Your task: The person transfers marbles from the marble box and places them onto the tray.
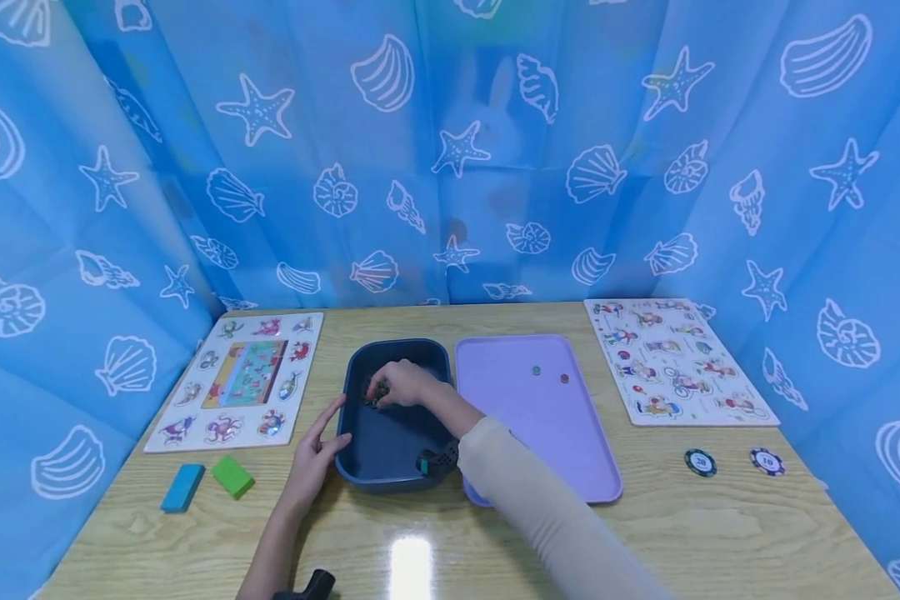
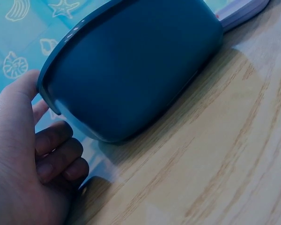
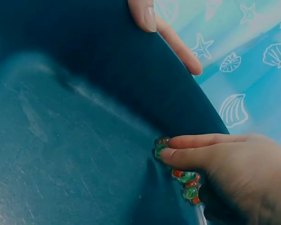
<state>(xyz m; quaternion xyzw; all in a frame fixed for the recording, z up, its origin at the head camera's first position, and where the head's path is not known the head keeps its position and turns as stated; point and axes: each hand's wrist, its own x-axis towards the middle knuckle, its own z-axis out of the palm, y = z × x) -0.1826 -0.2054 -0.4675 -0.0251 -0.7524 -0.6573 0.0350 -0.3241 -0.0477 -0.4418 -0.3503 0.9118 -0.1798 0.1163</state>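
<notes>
A dark blue plastic basin (image 1: 390,454) stands mid-table. My left hand (image 1: 317,457) holds its left rim, thumb over the edge and index finger along the outside; the other fingers curl below the rim in the left wrist view. My right hand (image 1: 405,385) reaches into the basin's far left part. Its thumb and index finger pinch a green glass marble (image 3: 159,151), beside a reddish one (image 3: 164,140). More red and green marbles (image 3: 189,192) cluster along the basin wall under this hand, partly hidden by it. A green marble (image 1: 536,370) and a red marble (image 1: 564,378) lie on the lilac tray (image 1: 540,442).
Picture puzzle boards stand at the left (image 1: 300,417) and right (image 1: 735,400). A blue block (image 1: 183,487) and a green block (image 1: 232,477) lie front left. Two poker chips, one marked 20 (image 1: 700,462) and one marked 10 (image 1: 767,462), lie at the right. A shell-patterned curtain (image 1: 390,208) surrounds the table.
</notes>
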